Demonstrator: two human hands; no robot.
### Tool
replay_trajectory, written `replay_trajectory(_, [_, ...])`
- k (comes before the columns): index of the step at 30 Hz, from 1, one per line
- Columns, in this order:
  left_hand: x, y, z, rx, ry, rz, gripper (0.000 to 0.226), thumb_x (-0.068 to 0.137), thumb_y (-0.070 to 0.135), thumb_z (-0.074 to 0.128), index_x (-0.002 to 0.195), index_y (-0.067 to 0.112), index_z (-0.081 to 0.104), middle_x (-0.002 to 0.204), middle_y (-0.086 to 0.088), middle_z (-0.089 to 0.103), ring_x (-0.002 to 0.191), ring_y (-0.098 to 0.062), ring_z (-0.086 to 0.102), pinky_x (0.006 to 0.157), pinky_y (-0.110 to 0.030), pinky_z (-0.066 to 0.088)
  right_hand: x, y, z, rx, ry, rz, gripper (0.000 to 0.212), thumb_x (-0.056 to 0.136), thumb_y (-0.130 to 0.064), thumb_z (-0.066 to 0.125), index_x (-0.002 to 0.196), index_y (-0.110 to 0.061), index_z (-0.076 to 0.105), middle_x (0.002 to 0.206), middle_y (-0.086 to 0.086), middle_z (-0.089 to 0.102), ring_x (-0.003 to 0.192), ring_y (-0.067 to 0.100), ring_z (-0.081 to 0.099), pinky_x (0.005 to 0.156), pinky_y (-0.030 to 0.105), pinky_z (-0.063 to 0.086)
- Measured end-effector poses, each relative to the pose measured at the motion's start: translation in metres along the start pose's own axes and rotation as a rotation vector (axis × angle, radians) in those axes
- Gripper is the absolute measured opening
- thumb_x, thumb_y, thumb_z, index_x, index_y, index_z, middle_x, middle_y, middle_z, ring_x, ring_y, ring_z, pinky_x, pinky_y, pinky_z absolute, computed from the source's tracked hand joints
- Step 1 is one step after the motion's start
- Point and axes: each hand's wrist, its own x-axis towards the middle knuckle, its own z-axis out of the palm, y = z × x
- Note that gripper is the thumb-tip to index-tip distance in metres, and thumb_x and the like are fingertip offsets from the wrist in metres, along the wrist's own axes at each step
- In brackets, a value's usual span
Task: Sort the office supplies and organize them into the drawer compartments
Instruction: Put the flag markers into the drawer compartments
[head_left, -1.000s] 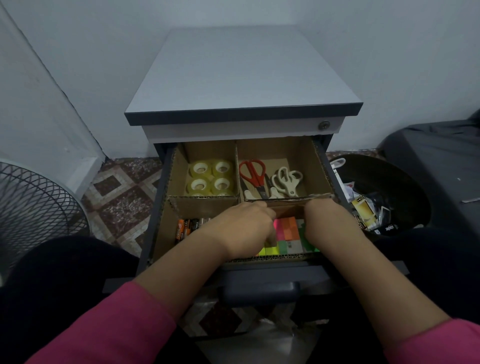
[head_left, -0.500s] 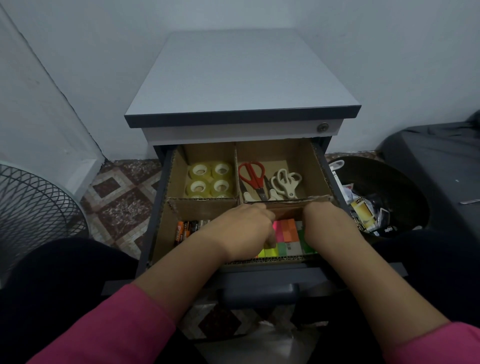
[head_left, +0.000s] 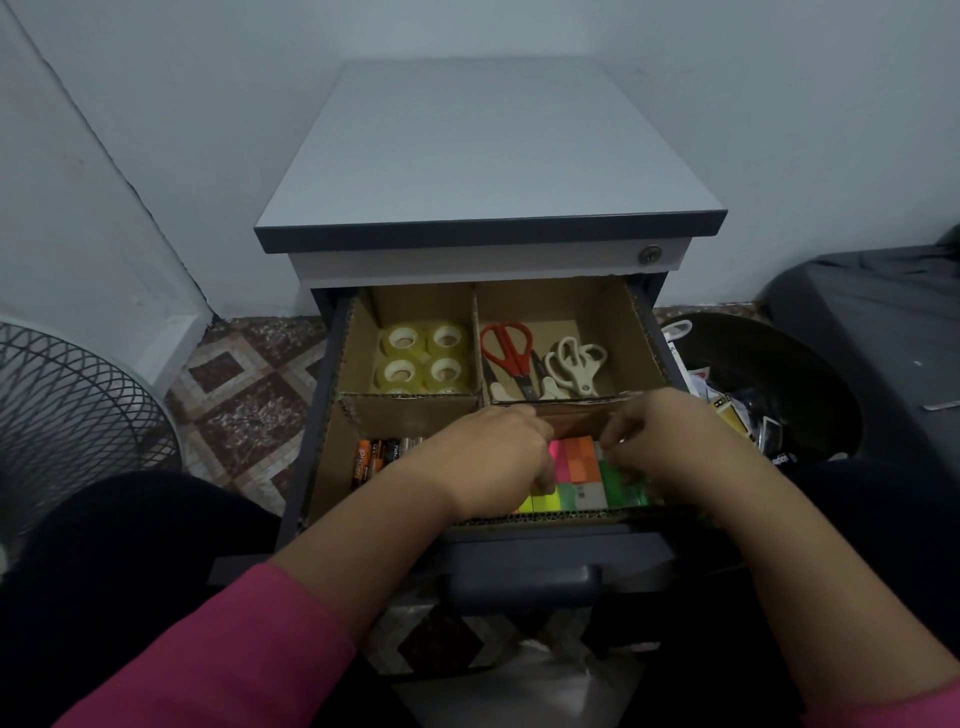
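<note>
I am sitting in front of a grey cabinet whose top drawer is pulled out toward my lap, lined with a cardboard divider that is splitting it into four compartments. A wire basket is standing on the tiled floor to my left, and a dark bin holding loose packets is sitting to my right.

In the far left compartment, the tape rolls are lying flat in a tight cluster. In the far right compartment, the red scissors and the white scissors are lying side by side. In the near left compartment, the batteries are lying in a row, partly hidden by my arm.

Both my hands are reaching into the near right compartment, over the sticky notes, a packed block of pink, orange, green and yellow pads. My left hand is curling its fingers down at the block's left edge, and my right hand is curling down at its right edge; they seem to be pinching pads, though my knuckles are hiding the fingertips, so I cannot tell for sure.
</note>
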Motion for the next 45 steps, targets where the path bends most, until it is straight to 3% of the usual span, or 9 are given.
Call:
replay_trajectory(3, [0.001, 0.001, 0.0, 0.009, -0.006, -0.004, 0.032, 0.094, 0.014, 0.051, 0.116, 0.03, 0.069, 0.104, 0.006, 0.055, 0.107, -0.016, 0.044, 0.087, -0.027, 0.035, -0.001, 0.001, 0.004, 0.196, -0.116, 0.034, 0.009, 0.085, -0.004, 0.065, 0.081, -0.011, 0.069, 0.07, 0.011, 0.069, 0.063, 0.021, 0.069, 0.061, 0.032, 0.06])
replay_trajectory(6, [0.001, 0.0, 0.001, 0.009, -0.008, -0.014, 0.032, 0.094, 0.014, 0.051, 0.114, 0.03, 0.069, 0.1, 0.007, 0.052, 0.106, -0.017, 0.046, 0.085, -0.026, 0.034, 0.001, 0.002, 0.01, 0.157, -0.138, 0.004, 0.005, 0.085, -0.004, 0.065, 0.083, -0.006, 0.07, 0.066, 0.011, 0.069, 0.048, 0.009, 0.062, 0.051, 0.021, 0.055])
replay_trajectory(11, [0.003, -0.002, 0.004, 0.005, -0.008, -0.025, 0.032, 0.093, 0.013, 0.053, 0.114, 0.032, 0.069, 0.099, 0.007, 0.048, 0.104, -0.018, 0.047, 0.084, -0.026, 0.034, 0.008, 0.001, 0.019, -0.003, -0.089, -0.043, 0.011, 0.08, -0.015, 0.067, 0.072, -0.019, 0.073, 0.067, 0.003, 0.072, 0.058, 0.009, 0.063, 0.069, 0.027, 0.057])
replay_trajectory(17, [0.003, -0.004, 0.008, 0.002, -0.01, -0.029, 0.031, 0.092, 0.015, 0.052, 0.113, 0.031, 0.068, 0.1, 0.005, 0.05, 0.102, -0.02, 0.048, 0.085, -0.029, 0.037, 0.009, 0.001, 0.023, -0.114, -0.054, -0.082, 0.01, 0.082, -0.02, 0.066, 0.074, -0.025, 0.072, 0.088, 0.001, 0.07, 0.083, 0.015, 0.064, 0.08, 0.029, 0.054])
replay_trajectory(23, [0.003, -0.004, 0.007, -0.006, -0.012, -0.032, 0.034, 0.092, 0.014, 0.051, 0.114, 0.033, 0.067, 0.094, 0.009, 0.041, 0.103, -0.02, 0.048, 0.089, -0.031, 0.04, 0.009, 0.001, 0.02, -0.137, -0.084, -0.104, 0.018, 0.077, -0.016, 0.071, 0.071, -0.033, 0.067, 0.088, -0.006, 0.065, 0.083, 0.01, 0.06, 0.079, 0.026, 0.052])
replay_trajectory(27, [0.002, 0.0, 0.002, 0.01, -0.007, 0.001, 0.043, 0.094, 0.009, 0.047, 0.12, 0.038, 0.064, 0.088, 0.012, 0.037, 0.092, -0.01, 0.035, 0.081, -0.024, 0.029, 0.008, 0.002, 0.021, -0.18, -0.095, -0.138, 0.024, 0.072, -0.013, 0.072, 0.067, -0.034, 0.062, 0.076, -0.014, 0.058, 0.078, 0.008, 0.058, 0.074, 0.024, 0.05])
replay_trajectory(31, [0.002, 0.004, -0.003, 0.041, -0.037, 0.018, 0.048, 0.094, 0.005, 0.045, 0.121, 0.041, 0.063, 0.085, 0.011, 0.031, 0.088, -0.008, 0.027, 0.08, -0.024, 0.025, 0.01, 0.001, 0.021, -0.217, -0.122, -0.163, 0.027, 0.073, -0.014, 0.07, 0.063, -0.036, 0.059, 0.075, -0.013, 0.056, 0.075, 0.009, 0.057, 0.073, 0.026, 0.051])
replay_trajectory(39, [0.003, 0.007, -0.004, 0.074, -0.061, 0.003, 0.047, 0.096, 0.008, 0.044, 0.123, 0.043, 0.06, 0.088, 0.01, 0.031, 0.094, -0.012, 0.033, 0.084, -0.027, 0.026, 0.011, 0.0, 0.021, -0.258, -0.142, -0.186, 0.031, 0.076, -0.013, 0.069, 0.061, -0.037, 0.057, 0.075, -0.014, 0.053, 0.077, 0.011, 0.057, 0.073, 0.024, 0.05])
replay_trajectory(45, [0.002, 0.006, -0.004, 0.058, -0.053, 0.011, 0.048, 0.095, 0.006, 0.045, 0.122, 0.042, 0.061, 0.086, 0.01, 0.032, 0.088, -0.009, 0.028, 0.08, -0.025, 0.026, 0.009, 0.001, 0.015, -0.247, -0.112, -0.141, 0.022, 0.078, -0.014, 0.069, 0.07, -0.033, 0.062, 0.081, -0.01, 0.059, 0.079, 0.01, 0.058, 0.074, 0.024, 0.049])
